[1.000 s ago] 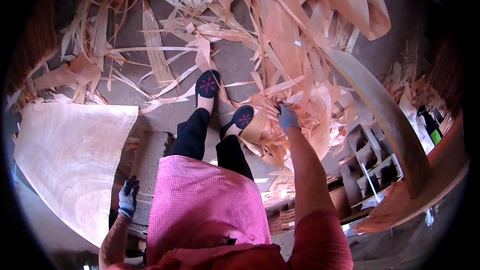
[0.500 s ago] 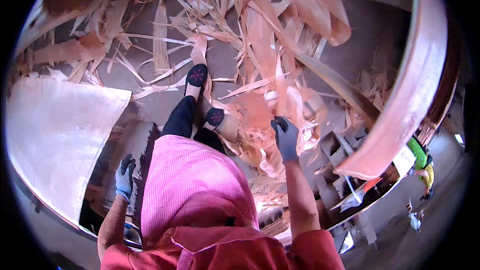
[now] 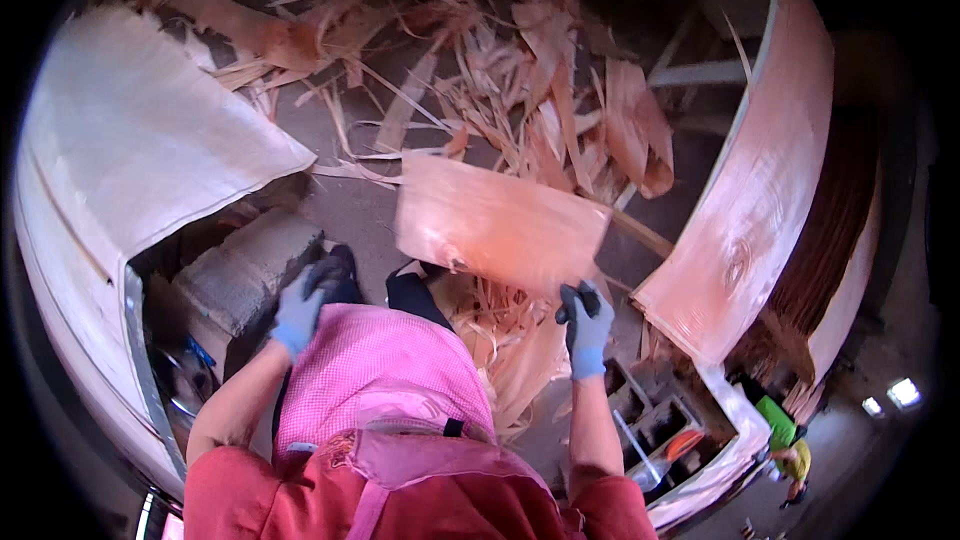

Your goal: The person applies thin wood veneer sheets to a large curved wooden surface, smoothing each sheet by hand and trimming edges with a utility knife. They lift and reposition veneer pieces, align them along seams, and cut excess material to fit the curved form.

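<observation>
– Head view: how far along?
– One veneer sheet (image 3: 500, 220) is up, mid-frame, its lower-right corner pinched by the right hand (image 3: 586, 325); not laid down yet.
– Left hand (image 3: 303, 308)?
– Lower left, fingers loosely apart, seemingly empty. Scraps (image 3: 486, 80), upper centre, look left over.

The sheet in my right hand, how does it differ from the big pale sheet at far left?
The held sheet is orange-pink, the pale sheet whitish. The held sheet looks smaller than the pale sheet. The right hand grips the held sheet near a corner; neither hand touches the pale sheet. Both look thin.
</observation>
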`<action>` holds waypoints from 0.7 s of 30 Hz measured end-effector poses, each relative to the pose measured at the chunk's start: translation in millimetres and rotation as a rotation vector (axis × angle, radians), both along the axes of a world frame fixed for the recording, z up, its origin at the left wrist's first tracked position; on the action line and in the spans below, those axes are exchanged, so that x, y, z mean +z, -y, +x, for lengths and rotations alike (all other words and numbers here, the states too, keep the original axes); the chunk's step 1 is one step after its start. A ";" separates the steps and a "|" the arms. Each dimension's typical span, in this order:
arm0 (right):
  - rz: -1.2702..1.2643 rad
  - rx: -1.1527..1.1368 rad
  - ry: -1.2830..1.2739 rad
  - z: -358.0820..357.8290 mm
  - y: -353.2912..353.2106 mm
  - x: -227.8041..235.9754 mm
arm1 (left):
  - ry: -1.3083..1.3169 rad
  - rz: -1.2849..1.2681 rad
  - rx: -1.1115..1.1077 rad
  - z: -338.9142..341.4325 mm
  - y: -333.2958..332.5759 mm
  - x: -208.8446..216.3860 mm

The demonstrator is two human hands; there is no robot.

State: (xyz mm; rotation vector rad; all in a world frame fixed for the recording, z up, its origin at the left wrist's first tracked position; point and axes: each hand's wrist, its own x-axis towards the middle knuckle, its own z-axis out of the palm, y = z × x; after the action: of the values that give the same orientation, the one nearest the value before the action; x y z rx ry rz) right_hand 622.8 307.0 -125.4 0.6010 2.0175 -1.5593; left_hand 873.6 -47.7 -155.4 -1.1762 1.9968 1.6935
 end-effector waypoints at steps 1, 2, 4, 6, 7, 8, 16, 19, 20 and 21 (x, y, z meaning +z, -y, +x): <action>-0.080 0.026 -0.035 2.1 5.4 14.5 | -0.029 -0.004 -0.059 -10.6 -8.0 14.2; -0.105 0.038 -0.044 2.7 23.0 34.7 | -0.081 0.162 0.061 -8.5 -19.5 12.3; -0.108 0.103 -0.054 9.8 39.4 57.8 | -0.152 0.316 0.138 -2.1 -38.8 11.0; -0.107 0.211 -0.064 16.9 51.1 64.0 | -0.191 0.396 0.113 8.6 -43.9 19.5; -0.050 0.224 -0.125 23.9 68.7 75.6 | -0.196 0.403 0.113 17.6 -41.9 28.7; -0.034 0.300 -0.185 31.4 79.3 85.6 | -0.238 0.431 0.135 33.5 -40.3 30.0; -0.009 1.210 -0.403 89.4 175.7 219.5 | -0.479 -0.052 0.188 153.4 24.0 71.7; -0.066 1.286 -0.555 120.9 209.9 278.0 | -0.490 0.129 0.284 168.9 42.5 82.3; -0.039 1.303 -0.536 128.8 209.0 286.9 | -0.540 0.044 0.265 173.4 45.2 89.1; -0.013 1.315 -0.517 135.9 207.1 295.8 | -0.561 0.078 0.253 180.9 44.2 95.7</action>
State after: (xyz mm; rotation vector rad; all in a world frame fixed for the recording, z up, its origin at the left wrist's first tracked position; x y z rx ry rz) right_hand 758.7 99.8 170.4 -1.0761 1.9457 -0.8689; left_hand 1054.5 -91.9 -59.7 -1.0413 2.1120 2.4233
